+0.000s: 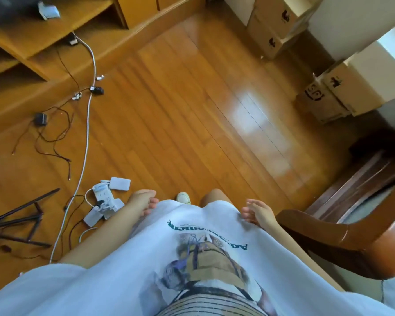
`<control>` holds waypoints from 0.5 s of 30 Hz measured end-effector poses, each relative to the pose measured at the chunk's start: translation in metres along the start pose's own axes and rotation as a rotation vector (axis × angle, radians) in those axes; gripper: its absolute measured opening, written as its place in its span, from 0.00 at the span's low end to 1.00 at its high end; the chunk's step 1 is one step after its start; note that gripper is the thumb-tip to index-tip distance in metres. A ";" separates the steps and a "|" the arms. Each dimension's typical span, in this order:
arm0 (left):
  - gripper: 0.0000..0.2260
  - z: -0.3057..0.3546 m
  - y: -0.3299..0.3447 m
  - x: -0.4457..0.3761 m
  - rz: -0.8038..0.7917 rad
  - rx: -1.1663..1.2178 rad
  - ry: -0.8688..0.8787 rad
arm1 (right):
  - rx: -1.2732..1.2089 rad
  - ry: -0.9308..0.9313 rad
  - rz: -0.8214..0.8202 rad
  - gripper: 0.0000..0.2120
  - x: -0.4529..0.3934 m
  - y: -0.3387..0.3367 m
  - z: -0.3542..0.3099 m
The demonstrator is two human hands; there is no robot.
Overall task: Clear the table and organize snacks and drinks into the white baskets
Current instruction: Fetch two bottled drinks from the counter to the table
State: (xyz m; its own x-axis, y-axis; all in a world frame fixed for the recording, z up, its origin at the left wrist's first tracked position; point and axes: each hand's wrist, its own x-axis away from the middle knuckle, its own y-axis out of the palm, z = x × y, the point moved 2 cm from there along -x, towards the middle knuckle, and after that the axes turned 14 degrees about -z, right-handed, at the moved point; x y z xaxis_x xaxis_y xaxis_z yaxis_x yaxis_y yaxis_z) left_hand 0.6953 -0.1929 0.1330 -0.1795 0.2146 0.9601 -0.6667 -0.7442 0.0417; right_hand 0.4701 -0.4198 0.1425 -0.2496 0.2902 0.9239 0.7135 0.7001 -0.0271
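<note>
Turn to find table and baskets – none in view – keeping left hand [144, 202] loosely curled, right hand [259, 213] relaxed, both empty, avoiding floor cables [87, 124].

- Left hand [144, 202]: fingertips tucked behind white shirt [192, 258] hem.
- Shoe [184, 197]: only toe shows.
- Cardboard boxes [328, 96]: markings blurred, unreadable.
- Wooden armrest [328, 242]: cut by right edge.

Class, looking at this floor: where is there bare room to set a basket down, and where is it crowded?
Bare: the wooden floor between the cables on the left and the cardboard boxes on the right. Crowded: lower left, around the power strip and the black stand.
</note>
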 end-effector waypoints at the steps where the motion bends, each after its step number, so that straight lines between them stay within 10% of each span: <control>1: 0.14 0.020 0.006 -0.004 -0.018 -0.019 0.013 | -0.024 0.022 0.029 0.08 -0.006 -0.001 -0.006; 15: 0.13 0.238 -0.028 -0.063 0.070 0.247 0.090 | 0.188 0.080 0.014 0.15 -0.127 0.033 -0.259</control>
State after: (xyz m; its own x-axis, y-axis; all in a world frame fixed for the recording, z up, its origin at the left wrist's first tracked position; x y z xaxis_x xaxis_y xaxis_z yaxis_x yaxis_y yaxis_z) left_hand 0.8971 -0.3364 0.1373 -0.2901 0.2045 0.9349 -0.4559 -0.8884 0.0529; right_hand 0.6952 -0.6024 0.1231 -0.1821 0.2531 0.9501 0.5796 0.8082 -0.1043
